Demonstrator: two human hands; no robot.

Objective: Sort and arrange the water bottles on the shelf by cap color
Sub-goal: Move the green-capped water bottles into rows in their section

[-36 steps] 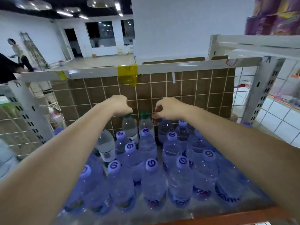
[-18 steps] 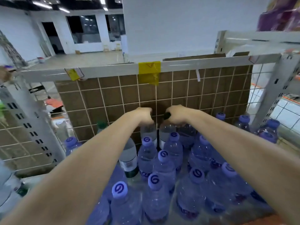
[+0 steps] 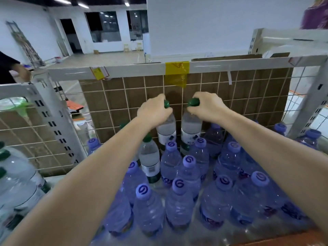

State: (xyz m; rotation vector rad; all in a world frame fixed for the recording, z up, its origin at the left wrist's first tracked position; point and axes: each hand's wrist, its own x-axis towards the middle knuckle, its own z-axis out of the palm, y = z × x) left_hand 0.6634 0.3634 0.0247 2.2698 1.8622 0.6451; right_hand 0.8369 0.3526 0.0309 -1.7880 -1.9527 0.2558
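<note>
Against the far tiled wall, each hand gripped an upright green-capped bottle by its neck: left hand (image 3: pixel 154 110) on the left bottle (image 3: pixel 166 129), right hand (image 3: pixel 207 105) on the right bottle (image 3: pixel 190 129), bodies hanging straight below.

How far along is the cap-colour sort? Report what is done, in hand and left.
Done: little that shows; purple-capped bottles fill most of the shelf. In hand: the left hand and right hand each grip a green-capped bottle by the neck, the left bottle and right bottle, at the back panel. Left: another green-capped bottle stands among the purple ones.
</note>
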